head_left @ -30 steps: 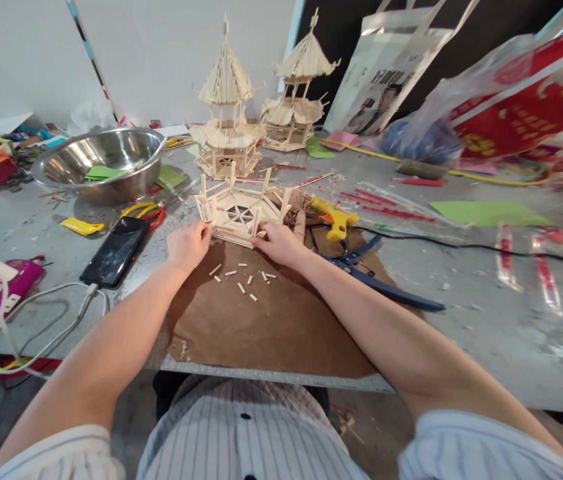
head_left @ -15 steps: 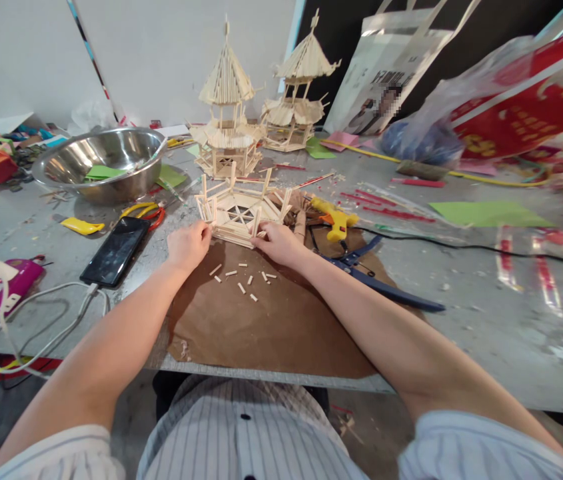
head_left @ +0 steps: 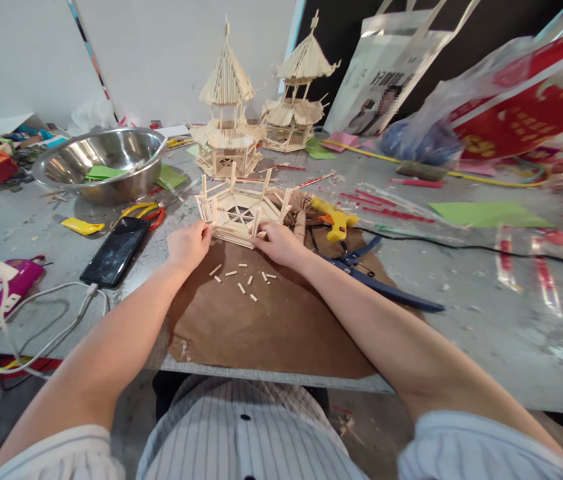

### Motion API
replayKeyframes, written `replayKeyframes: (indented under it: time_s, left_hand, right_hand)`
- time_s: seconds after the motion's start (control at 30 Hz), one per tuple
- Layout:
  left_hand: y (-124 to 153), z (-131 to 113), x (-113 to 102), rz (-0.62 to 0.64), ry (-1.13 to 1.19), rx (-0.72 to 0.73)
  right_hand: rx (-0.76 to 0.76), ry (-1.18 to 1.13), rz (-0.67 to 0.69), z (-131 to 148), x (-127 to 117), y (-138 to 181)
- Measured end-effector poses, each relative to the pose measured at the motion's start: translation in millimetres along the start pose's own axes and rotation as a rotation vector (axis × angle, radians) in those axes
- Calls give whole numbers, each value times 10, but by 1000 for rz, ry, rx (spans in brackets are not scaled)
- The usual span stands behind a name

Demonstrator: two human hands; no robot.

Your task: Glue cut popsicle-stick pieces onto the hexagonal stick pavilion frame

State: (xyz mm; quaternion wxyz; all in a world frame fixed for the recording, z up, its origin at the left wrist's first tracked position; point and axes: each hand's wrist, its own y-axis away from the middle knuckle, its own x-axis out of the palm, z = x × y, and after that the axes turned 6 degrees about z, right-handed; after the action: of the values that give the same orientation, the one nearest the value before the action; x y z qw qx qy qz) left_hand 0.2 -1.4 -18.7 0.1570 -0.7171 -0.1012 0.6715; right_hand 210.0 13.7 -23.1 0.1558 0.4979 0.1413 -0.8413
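Note:
A low hexagonal frame of pale wooden sticks (head_left: 234, 232), with upright posts at its corners, stands at the far edge of a brown paper sheet (head_left: 271, 333). My left hand (head_left: 190, 245) is closed at its near left corner, fingertips against the sticks. At the near right corner, my right hand (head_left: 280, 243) pinches the frame by a post. Several short cut stick pieces (head_left: 242, 288) lie scattered on the paper just in front of the frame. Two finished-looking stick pagodas, one on the left (head_left: 226, 100) and one on the right (head_left: 301, 87), stand behind it.
To the right lie a yellow glue gun (head_left: 336, 223) and blue-handled cutters (head_left: 386, 290). On the left are a black phone (head_left: 116, 252) with a white cable, a steel bowl (head_left: 106, 143) and orange-and-yellow-handled tool (head_left: 148, 212). Bags (head_left: 386, 73) and red strips crowd the back right.

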Motion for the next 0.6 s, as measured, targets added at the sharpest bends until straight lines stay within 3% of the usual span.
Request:
replayKeyframes:
  time_s: [0.6]
  left_hand:
    - [16, -42, -97, 0, 114, -42]
  right_hand:
    - [2, 2, 4, 12, -17, 12]
